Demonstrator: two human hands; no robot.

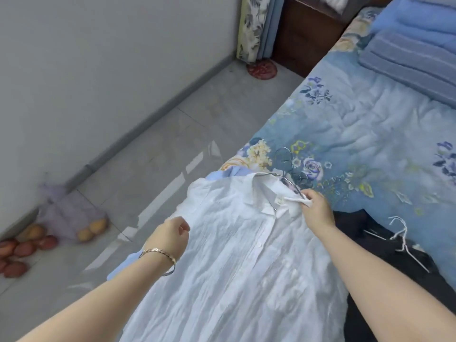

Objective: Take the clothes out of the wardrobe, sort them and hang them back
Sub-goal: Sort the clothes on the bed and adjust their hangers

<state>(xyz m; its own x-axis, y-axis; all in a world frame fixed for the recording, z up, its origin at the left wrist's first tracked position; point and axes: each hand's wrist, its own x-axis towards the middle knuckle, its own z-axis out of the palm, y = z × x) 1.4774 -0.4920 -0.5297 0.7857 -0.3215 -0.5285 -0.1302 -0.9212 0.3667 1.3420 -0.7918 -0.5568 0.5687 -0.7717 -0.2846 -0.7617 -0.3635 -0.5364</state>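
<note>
A crinkled white shirt [237, 262] lies spread along the near edge of the bed, its collar pointing away from me. A thin metal wire hanger [286, 166] sits in the collar, hook lying on the floral bedspread. My right hand [317, 209] pinches the collar's right side beside the hanger wire. My left hand [172, 234] hovers over the shirt's left shoulder with fingers curled, holding nothing I can see. A light blue garment [229, 172] peeks out from under the white shirt. Dark clothing [385, 245] with a white-wrapped hanger [402, 233] lies to the right.
The floral blue bedspread [357, 134] fills the right side, with folded blue blankets [419, 50] at the far end. Grey tiled floor [160, 149] runs along the wall on the left. Fruit [22, 248] and a purple bag [66, 211] sit by the skirting. A curtain [256, 25] hangs in the corner.
</note>
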